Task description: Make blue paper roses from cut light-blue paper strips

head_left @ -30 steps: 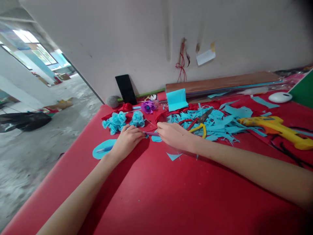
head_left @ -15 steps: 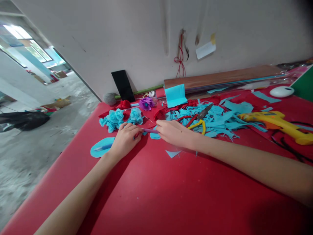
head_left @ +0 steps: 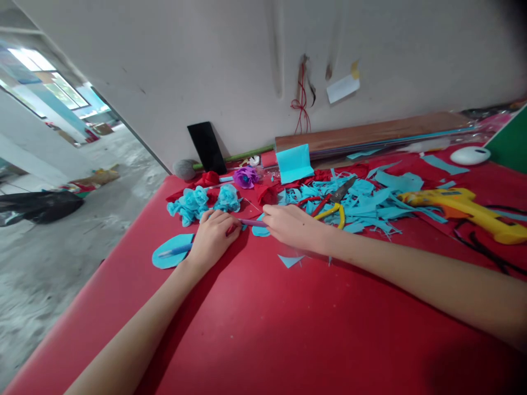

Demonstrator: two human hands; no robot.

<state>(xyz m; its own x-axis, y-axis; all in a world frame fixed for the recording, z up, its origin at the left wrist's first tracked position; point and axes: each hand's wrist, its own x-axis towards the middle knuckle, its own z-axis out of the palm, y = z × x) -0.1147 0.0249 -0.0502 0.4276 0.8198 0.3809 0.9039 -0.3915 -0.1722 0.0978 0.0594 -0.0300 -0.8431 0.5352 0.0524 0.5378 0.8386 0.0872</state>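
A slim purple rod (head_left: pixel 251 223), perhaps a pen, spans the gap between my hands just above the red tabletop. Its left end runs into the curled fingers of my left hand (head_left: pixel 214 236). My right hand (head_left: pixel 288 224) is closed around the other end, fingertips mostly hidden. Under the rod lies a small blue paper piece (head_left: pixel 260 230). Beside my left wrist, a blue pen (head_left: pixel 176 250) rests on an oval blue paper (head_left: pixel 164 257). Blue paper flowers (head_left: pixel 189 204) sit just behind my left hand.
Scissors (head_left: pixel 329 206) with red and yellow handles lie on blue paper scraps (head_left: pixel 381 203). Farther right are a yellow glue gun (head_left: pixel 473 211) and a white mouse (head_left: pixel 470 155). A black phone (head_left: pixel 207 148) leans against the wall, near a purple flower (head_left: pixel 246 177).
The camera view has shifted slightly, moving the scene a little down. Both hands keep nearly the same place on the purple rod, with only a small shift in my left fingers.
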